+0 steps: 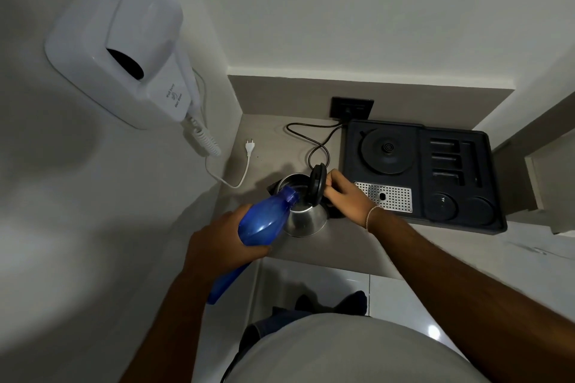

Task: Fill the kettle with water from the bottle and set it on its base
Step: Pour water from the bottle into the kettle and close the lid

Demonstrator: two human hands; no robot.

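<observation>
Here, closest to the camera, two bare arms reach forward over a grey shirt and a shiny tiled floor. The left hand (222, 242) is wrapped tight around one see-through blue plastic bottle (264, 221). The bottle is tipped over, with its open mouth at the rim of one shiny round metal kettle (306, 221). The kettle stands on the grey counter (339, 242), near the front edge. Its one black lid (316, 188) is flipped up and stands almost straight. The right hand (347, 196) is curled around the kettle's handle, just behind the lid; the handle itself is mostly hidden by the hand. A thin pale string goes around the right wrist.

Just right of the kettle lies one big black plastic tray (494, 196). In it there is one round black kettle base (387, 149), well apart from the kettle and with nothing on it. The tray also has one silver metal grid with lots of tiny holes (385, 196), two round dips at the front, and three short slots plus one long thin slot at the back.

Further back, one black cord (317, 149) curls from the tray to one dark wall socket (352, 107). One white plug (250, 144) lies loose on the counter. Its wire goes up to one white hair dryer (124, 47) fixed on the left wall.
</observation>
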